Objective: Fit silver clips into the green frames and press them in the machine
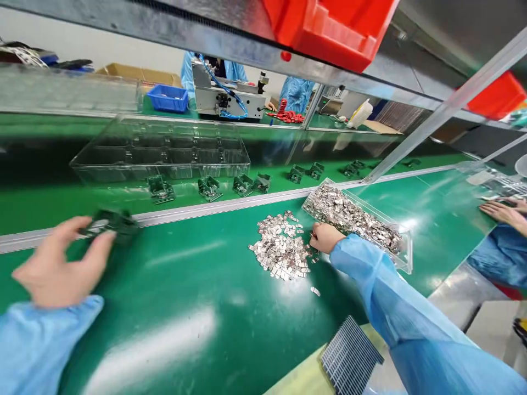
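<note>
Shiny metal pieces (282,249), glossy tabletop (185,274)

Site: factory assembly workshop, small-parts work. Evidence: long green worktop (181,307); small green assemblies (209,187) spaced out beyond a metal rail (230,205); loose metal pieces (282,249) heaped in bulk; red parts bin (337,35) overhead; bench machine (206,96) with blue tubing (237,104); co-workers (296,93) in blue smocks (500,255).

The green part (123,225) (in the left hand (61,267)) is blurred.

dark green part (121,226), blurred, in left hand (61,266); flat silvery pieces (281,248) heaped loosely beside right hand (325,237)
</note>
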### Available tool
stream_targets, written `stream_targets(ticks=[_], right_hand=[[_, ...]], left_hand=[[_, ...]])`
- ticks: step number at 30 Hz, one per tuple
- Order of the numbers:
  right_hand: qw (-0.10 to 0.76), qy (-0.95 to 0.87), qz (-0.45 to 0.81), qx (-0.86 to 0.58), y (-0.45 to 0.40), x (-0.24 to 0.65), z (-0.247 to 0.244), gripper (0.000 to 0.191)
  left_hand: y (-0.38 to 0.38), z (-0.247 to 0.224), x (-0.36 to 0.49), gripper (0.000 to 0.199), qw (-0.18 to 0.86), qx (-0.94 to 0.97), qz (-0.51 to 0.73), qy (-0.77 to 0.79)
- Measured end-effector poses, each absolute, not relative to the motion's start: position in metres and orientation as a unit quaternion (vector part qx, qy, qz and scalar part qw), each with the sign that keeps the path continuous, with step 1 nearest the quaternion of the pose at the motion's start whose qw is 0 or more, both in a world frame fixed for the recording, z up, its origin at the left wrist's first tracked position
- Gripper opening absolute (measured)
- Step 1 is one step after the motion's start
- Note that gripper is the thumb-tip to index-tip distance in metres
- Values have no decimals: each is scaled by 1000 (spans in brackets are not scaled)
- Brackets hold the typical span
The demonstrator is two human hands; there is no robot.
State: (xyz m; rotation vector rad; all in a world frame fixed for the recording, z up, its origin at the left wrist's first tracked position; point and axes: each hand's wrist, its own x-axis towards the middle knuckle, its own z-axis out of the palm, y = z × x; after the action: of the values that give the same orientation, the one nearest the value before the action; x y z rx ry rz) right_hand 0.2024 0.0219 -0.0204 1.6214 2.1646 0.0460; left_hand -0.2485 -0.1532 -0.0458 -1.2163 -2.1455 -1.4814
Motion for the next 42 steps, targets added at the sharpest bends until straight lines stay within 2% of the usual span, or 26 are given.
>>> stream_targets(ticks=[3, 6, 9, 11, 16, 18, 21, 23, 26, 28, 30, 32, 36, 42], right_hand=[[227, 786, 23, 574, 19, 200, -19, 28], [238, 788, 28, 567, 17, 197, -19, 30], [236, 793, 34, 561, 15, 195, -22, 29], [225, 800, 34, 555, 15, 197, -25, 29], [161, 827, -2, 538, 16, 208, -19, 18], [115, 839, -23, 532, 7, 218, -10, 18], [31, 846, -81, 527, -28, 242, 4, 20], [-93, 817, -216, 526, -63, 260, 11, 17], [-303, 690, -419, 507, -122, 279, 14, 23], [-371, 624, -467, 505, -156, 284, 13, 30], [-405, 571, -505, 505, -181, 282, 7, 34], [-428, 518, -548, 499, -199, 277, -3, 36], [-475, 450, -582, 483, -220, 270, -27, 38], [-502, 487, -494, 517, -244, 281, -39, 27]], left_hand=[[-184, -64, -196, 51, 198, -539, -454, -682], [-204, -74, -143, 47, 140, -666, -423, -599], [-217, -75, -107, 50, 107, -691, -402, -591], [-221, -74, -94, 64, 87, -685, -393, -608], [-215, -69, -89, 124, -74, -730, -311, -604], [-206, -66, -91, 129, -140, -761, -265, -575], [-194, -61, -89, 116, -205, -783, -224, -542], [-189, -60, -81, 101, -219, -780, -233, -537], [-188, -61, -56, 75, -206, -763, -311, -528], [-191, -60, -30, 60, -216, -737, -379, -516], [-195, -59, 3, 55, -266, -688, -449, -504], [-199, -55, 37, 59, -345, -626, -504, -486], [-202, -47, 88, 65, -476, -555, -532, -428], [-204, -52, 106, 58, -516, -518, -542, -415]])
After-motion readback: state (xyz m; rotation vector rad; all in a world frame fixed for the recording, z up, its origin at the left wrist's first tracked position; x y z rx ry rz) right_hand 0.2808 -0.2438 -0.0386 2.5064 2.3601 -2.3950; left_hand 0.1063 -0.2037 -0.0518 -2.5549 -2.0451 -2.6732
